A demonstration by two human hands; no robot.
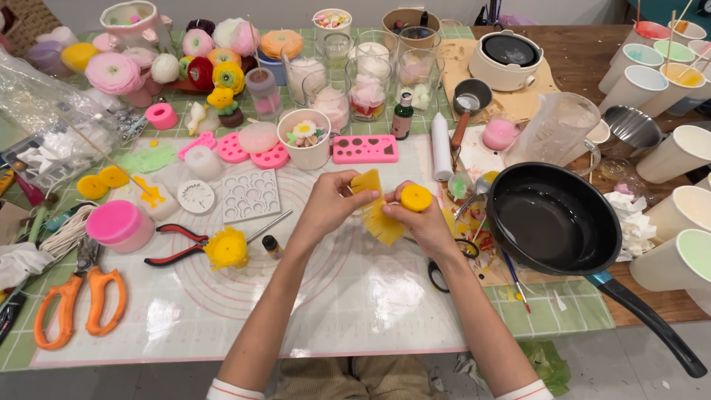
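Hands are meeting above the bench's [370, 296] middle: left hand [329, 204] pinching a fringed yellow wax sheet [378, 215], right hand [422, 222] pressing a round yellow core [415, 198] against it, seemingly for wrapping.

The fringed sheet [379, 215] and the round disc [415, 198] are both yellow. The mat [355, 289] is translucent white with pink concentric circles, over a green checked cloth [570, 315]. Near the table's left edge lie orange-handled scissors [78, 300]; the pan [554, 222] is black.

A candle-making craft workshop. Around the black pan [555, 222], the tabletop [370, 296] holds pink silicone moulds [364, 149], wax flowers [112, 72] and paper cups [678, 153].
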